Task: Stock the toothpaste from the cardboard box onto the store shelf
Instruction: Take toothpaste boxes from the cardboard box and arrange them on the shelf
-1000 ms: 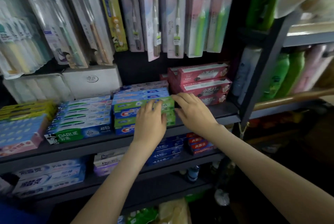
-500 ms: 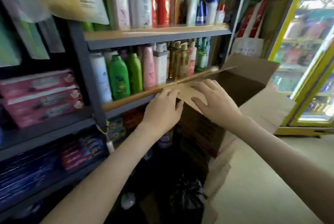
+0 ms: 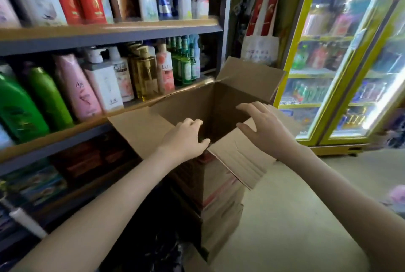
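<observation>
- At the far left, the grey metal store shelf with its wood-coloured front edge (image 3: 109,30) now shows green, pink and white shampoo bottles (image 3: 72,89); a second ago the view faced the stacked toothpaste cartons, so the head has turned right, away from the stocking spot. No toothpaste carton can be made out in the present view, and the dark packs on the lower left shelf are too blurred to name.
- The left hand (image 3: 184,140) was pressing the carton stacks a second ago; it now rests on the near-left flap of the open brown cardboard box (image 3: 247,157), its fingers (image 3: 194,123) loosely curled over the opening and holding nothing.
- The box stands on other cartons just beside the shelf, flaps spread, its inside dark; whether toothpaste lies in it cannot be told from here.
- The right hand (image 3: 265,130) has likewise left the shelf and hovers over the right side of the box mouth, fingers spread wide, thumb out, empty.
- At the far right stands a yellow-framed glass-door drinks cooler (image 3: 341,69), apart from the work.
- Judged from this, one batch is shelved and the next fetch is beginning: both hands look set to dip into the box for more.
</observation>
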